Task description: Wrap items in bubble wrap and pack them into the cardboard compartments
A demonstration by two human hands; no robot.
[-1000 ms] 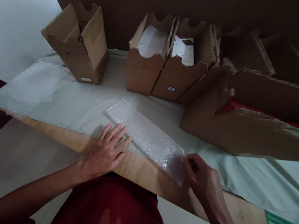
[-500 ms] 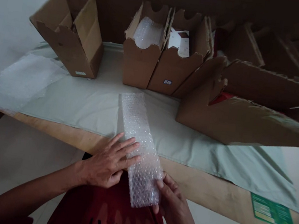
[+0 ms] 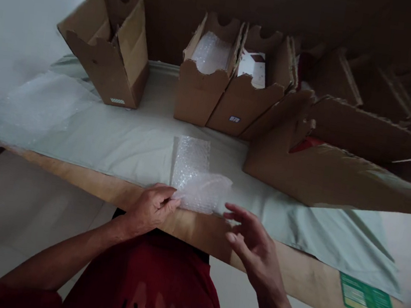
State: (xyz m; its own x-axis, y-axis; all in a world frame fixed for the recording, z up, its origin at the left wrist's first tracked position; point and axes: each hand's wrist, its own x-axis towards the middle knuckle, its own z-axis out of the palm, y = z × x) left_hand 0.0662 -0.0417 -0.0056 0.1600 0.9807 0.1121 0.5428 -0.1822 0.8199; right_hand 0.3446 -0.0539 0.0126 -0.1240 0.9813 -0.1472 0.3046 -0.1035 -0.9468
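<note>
A strip of clear bubble wrap lies on the pale green cloth at the table's front, its near end folded over toward the far side. My left hand pinches the left edge of the folded part between thumb and fingers. To the right of the wrap, my right hand hovers with its fingers apart, holding nothing. The raised flap of the wrap is smeared by motion.
Cardboard bins stand behind: one at left, one holding bubble wrap, one with white boxes. A large carton fills the right. Loose bubble wrap lies left; a green card is at front right.
The near end of the bubble wrap has been folded up and away from me. My left hand has gone from lying flat to pinching its edge; my right hand has let go.
</note>
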